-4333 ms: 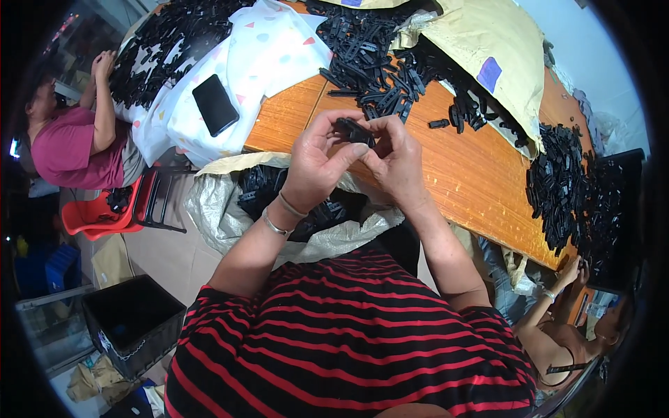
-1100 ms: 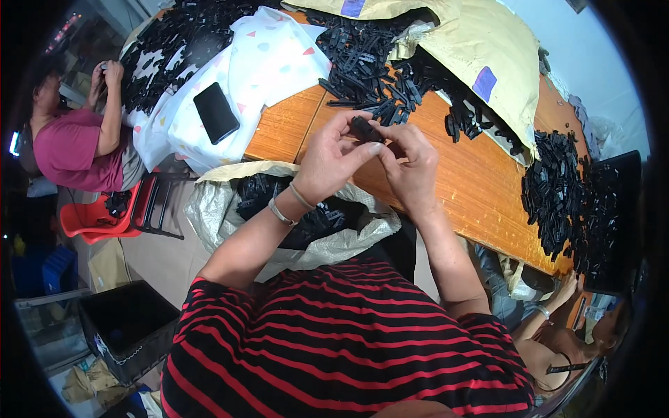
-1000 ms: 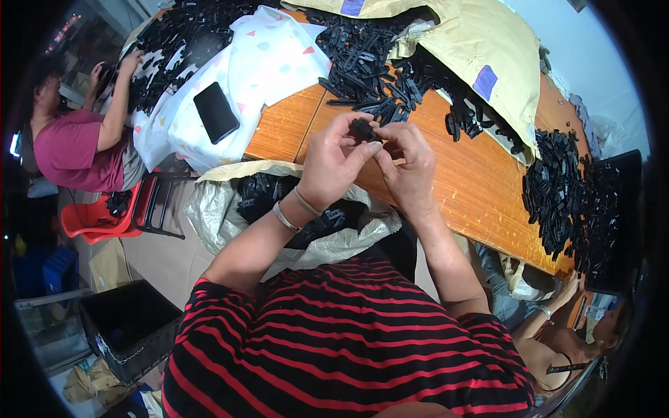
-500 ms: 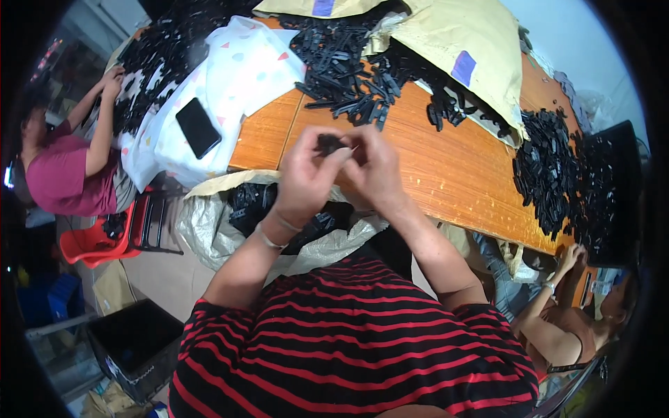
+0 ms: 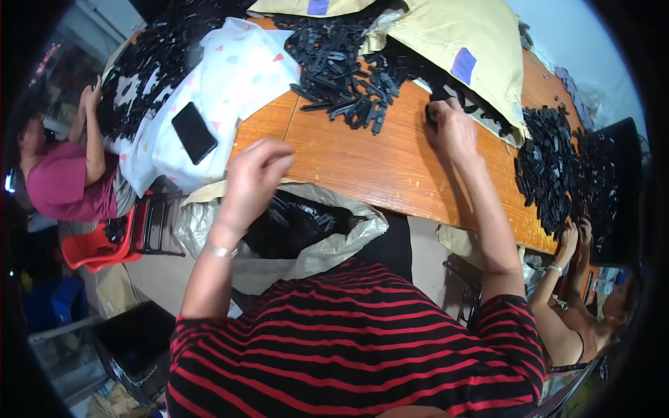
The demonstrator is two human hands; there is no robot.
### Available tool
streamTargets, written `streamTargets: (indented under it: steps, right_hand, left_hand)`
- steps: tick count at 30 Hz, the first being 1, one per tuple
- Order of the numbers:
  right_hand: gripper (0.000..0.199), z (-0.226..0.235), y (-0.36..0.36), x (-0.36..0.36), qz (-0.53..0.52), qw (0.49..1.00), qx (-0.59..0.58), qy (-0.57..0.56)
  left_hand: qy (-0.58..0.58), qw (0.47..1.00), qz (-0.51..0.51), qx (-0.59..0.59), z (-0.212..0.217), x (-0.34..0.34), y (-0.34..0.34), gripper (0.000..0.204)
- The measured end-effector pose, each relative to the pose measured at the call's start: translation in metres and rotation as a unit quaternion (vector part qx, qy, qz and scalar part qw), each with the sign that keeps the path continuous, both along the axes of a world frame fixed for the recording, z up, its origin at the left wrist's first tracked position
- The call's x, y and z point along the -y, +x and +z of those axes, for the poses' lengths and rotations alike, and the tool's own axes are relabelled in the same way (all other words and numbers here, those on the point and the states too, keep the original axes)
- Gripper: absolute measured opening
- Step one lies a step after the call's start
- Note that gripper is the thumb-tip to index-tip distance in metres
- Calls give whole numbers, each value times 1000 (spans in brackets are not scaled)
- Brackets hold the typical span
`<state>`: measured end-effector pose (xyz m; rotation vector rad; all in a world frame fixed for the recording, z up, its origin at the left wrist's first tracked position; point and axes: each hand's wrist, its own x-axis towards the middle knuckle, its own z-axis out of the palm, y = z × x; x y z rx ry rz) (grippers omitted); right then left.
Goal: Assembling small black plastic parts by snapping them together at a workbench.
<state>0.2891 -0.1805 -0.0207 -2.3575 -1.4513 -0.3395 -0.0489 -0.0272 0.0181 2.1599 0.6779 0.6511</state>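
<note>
My right hand (image 5: 456, 131) reaches across the table, its bent fingers closed on a small black plastic part (image 5: 431, 115). It is at the edge of the black parts beside the mouth of a large cream paper sack (image 5: 446, 35). The exact shape of the part is hidden by my fingers. My left hand (image 5: 254, 177) hovers above the rim of a woven sack (image 5: 195, 233), fingers loosely curled and thumb apart, with nothing visible in it. Black pieces (image 5: 300, 219) lie inside that sack. Ahead of my hands is a heap of slim black plastic parts (image 5: 341, 83).
A phone (image 5: 194, 132) lies on white patterned plastic sheeting (image 5: 240, 66) at the left. Another black heap (image 5: 547, 167) and a black crate (image 5: 617, 188) stand right. One person (image 5: 73, 174) sits left beside a red chair (image 5: 97, 251); another (image 5: 564, 313) handles parts at right.
My hands have parted: the right moved away to the right onto the parts by the paper sack, the left moved left. The dark clump between them is gone from there.
</note>
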Motion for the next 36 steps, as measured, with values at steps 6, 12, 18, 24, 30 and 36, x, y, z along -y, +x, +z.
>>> streamTargets:
  steps: [6, 12, 18, 24, 30, 36]
  right_hand:
    - [23, -4, 9, -24, 49, 985, 24, -167]
    - [18, 4, -28, -32, 108, 973, -126, -163]
    - [25, -7, -30, -24, 151, 971, -148, -112]
    - [23, -14, -24, -24, 192, 977, -45, -77]
    - [21, -14, -32, -21, 160, 980, -34, -109]
    - [22, -15, -49, -11, 180, 976, -85, -90]
  left_hand:
    - [196, 980, -15, -28, -49, -21, 98, 13]
    - [244, 966, 7, -82, -68, -34, 127, 10]
    - [198, 976, 14, -91, -65, -24, 106, 16]
    - [181, 975, 13, -131, -55, -18, 101, 19]
    - [160, 975, 17, -156, -54, -20, 113, 19]
    - [176, 973, -4, -148, -56, -16, 113, 19]
